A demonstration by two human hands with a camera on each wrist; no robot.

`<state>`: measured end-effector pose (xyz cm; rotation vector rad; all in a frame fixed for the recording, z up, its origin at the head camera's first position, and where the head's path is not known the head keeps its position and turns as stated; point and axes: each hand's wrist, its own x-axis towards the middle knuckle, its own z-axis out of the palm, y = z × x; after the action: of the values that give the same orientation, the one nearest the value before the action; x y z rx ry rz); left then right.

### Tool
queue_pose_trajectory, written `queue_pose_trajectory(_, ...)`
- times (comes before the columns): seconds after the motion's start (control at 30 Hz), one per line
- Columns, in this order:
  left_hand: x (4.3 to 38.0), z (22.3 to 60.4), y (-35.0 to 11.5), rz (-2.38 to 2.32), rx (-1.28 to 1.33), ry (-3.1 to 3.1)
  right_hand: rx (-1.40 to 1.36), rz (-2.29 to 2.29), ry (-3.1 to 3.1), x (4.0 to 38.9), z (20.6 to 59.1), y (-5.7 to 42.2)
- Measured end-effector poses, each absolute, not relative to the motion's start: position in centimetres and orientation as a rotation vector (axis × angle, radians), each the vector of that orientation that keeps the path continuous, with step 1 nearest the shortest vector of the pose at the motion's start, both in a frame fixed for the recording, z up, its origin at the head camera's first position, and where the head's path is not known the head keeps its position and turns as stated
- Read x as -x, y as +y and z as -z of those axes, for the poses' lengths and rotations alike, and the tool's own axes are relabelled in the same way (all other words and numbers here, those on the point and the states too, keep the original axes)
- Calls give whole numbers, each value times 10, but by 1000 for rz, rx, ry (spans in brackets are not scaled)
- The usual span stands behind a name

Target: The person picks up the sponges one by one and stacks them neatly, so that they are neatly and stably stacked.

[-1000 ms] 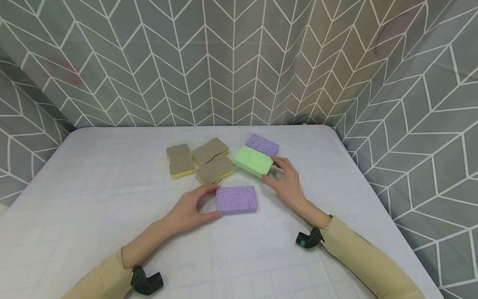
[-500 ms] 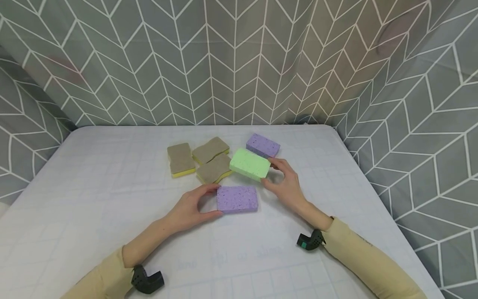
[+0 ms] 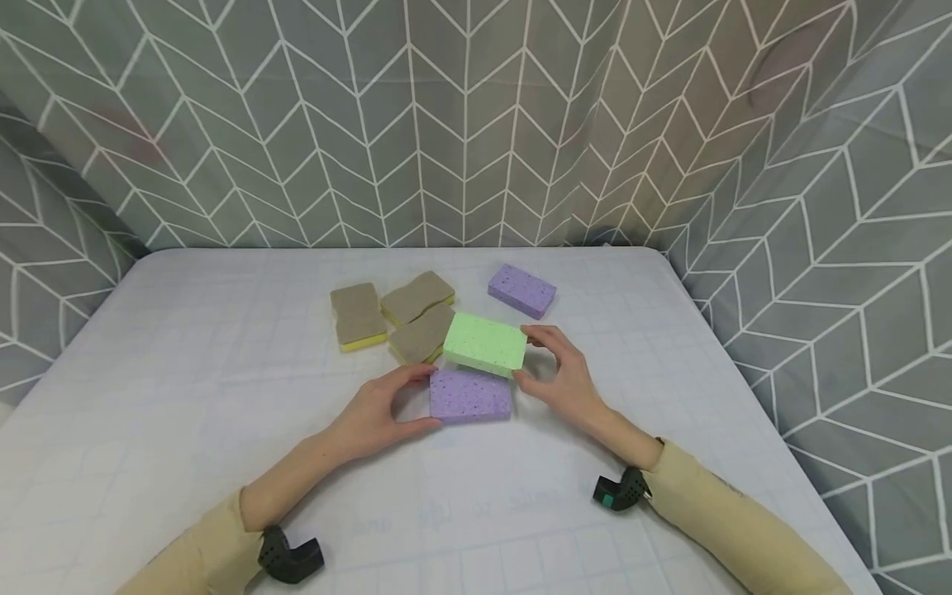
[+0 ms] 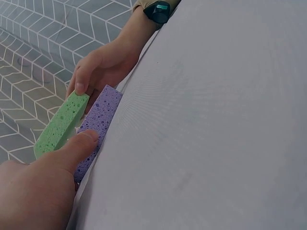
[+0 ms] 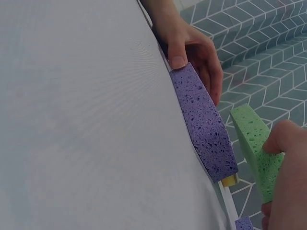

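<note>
Head view: a white-covered bench (image 3: 223, 347) with a gray chevron curtain (image 3: 320, 124) behind it.
Near purple sponge: (image 3: 470, 395) lies flat on the bench, its left end between the thumb and fingers of the left grip (image 3: 372, 421), which is spread just wide enough to pinch it.
Green sponge: (image 3: 485, 340) pinched at its right end by the right grip (image 3: 574, 384), thumb at the front and fingers at the back; it overlaps the back edge of the near purple sponge from this angle.
Far purple sponge: (image 3: 522, 289) rests behind the green sponge and to its right, apart from it.
Tan-and-yellow sponges: (image 3: 359, 316) three, tan side up, clustered left of the green sponge, which hides part of the frontmost one.
Sleeves: (image 3: 736, 512) beige, with a black wrist device (image 3: 623, 489) at each cuff.

Left wrist view: the left grip's thumb lies on the side of the near purple sponge.
Green sponge and right grip: the sponge is raised off the bench, the right thumb pressed on its end.

Right wrist view: a gap separates the green sponge from the near purple sponge.
Left thumb: on the near purple sponge's end.
Yellow edge: (image 5: 230, 180) peeks out past that sponge's opposite end.
</note>
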<state>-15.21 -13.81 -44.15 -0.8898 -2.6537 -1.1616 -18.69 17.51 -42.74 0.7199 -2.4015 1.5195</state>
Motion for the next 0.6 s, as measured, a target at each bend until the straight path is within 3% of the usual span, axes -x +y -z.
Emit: queue_pose_trajectory(0.6,153,442,-140,1170,889,-2659,-873,-1598,-2367,188,430,175)
